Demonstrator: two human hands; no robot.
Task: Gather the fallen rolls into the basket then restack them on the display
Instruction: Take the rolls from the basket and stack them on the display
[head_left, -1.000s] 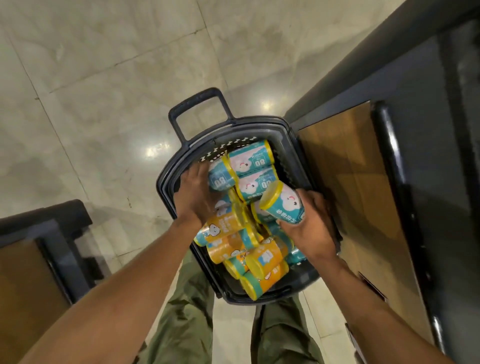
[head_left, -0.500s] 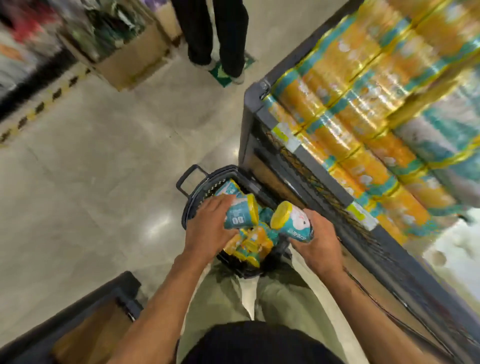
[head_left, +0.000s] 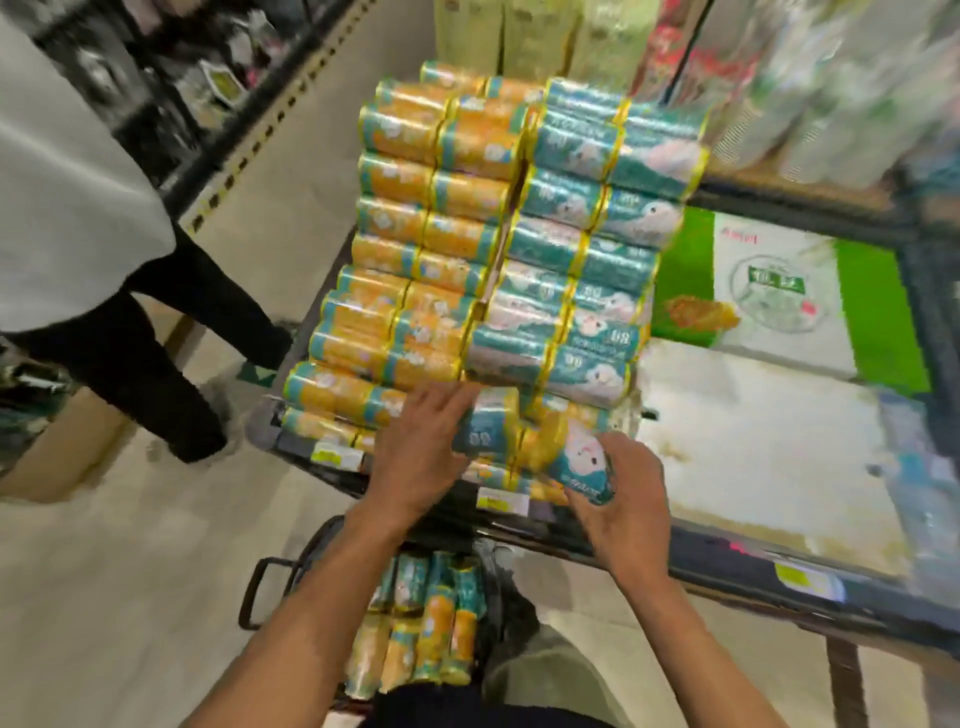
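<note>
Stacked rolls fill the display (head_left: 498, 249): orange ones on the left, teal ones on the right. My left hand (head_left: 418, 457) grips a teal roll (head_left: 488, 423) at the front edge of the stack. My right hand (head_left: 621, 499) holds a second teal roll (head_left: 579, 457) with a white animal print, close beside the first. Below my arms stands the dark basket (head_left: 270, 592) on the floor, with several orange and teal rolls (head_left: 421, 629) lying in it.
A person in black trousers (head_left: 171, 358) stands on the floor to the left of the display. A green and white box (head_left: 774, 291) lies on the shelf to the right. The dark shelf rail (head_left: 753, 566) runs in front of me.
My view has swung up from the basket to the display. Both hands have lifted their rolls from above the basket to the front of the stack.
</note>
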